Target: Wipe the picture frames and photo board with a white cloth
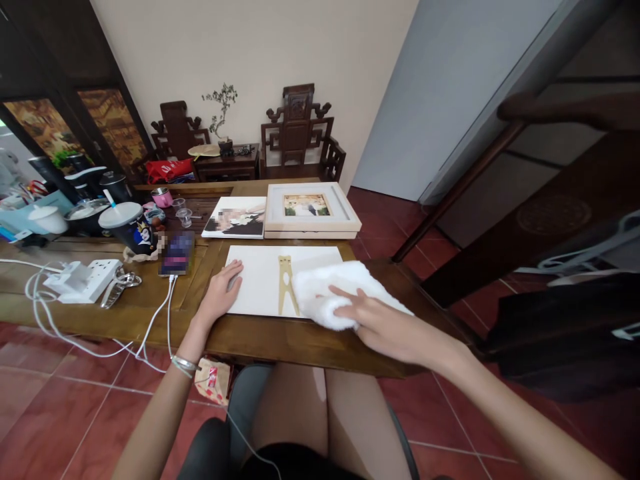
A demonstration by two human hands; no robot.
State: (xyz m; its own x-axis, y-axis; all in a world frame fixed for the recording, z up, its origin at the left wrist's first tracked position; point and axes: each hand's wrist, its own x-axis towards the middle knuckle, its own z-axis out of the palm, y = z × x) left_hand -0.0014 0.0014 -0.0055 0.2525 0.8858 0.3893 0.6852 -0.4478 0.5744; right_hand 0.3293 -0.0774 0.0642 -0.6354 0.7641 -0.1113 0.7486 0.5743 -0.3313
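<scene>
A flat white board or album [255, 280] with a gold long-legged figure [287, 283] on it lies near the front edge of the wooden table. My left hand [223, 291] rests on its left edge, fingers stretched out and holding nothing. Over the right part of the board, a fluffy white cloth [330, 283] is pressed under my right hand [367, 313], whose fingers grip it. The cloth hides the board's lower right corner and hangs past its right side.
Behind the board lie a photo panel [236, 219] and a framed picture box [313, 208]. To the left are a phone [176, 255], a lidded cup [131, 227], a power strip [90, 280] with white cables and a hair clip [120, 287]. A wooden chair [295, 127] stands behind.
</scene>
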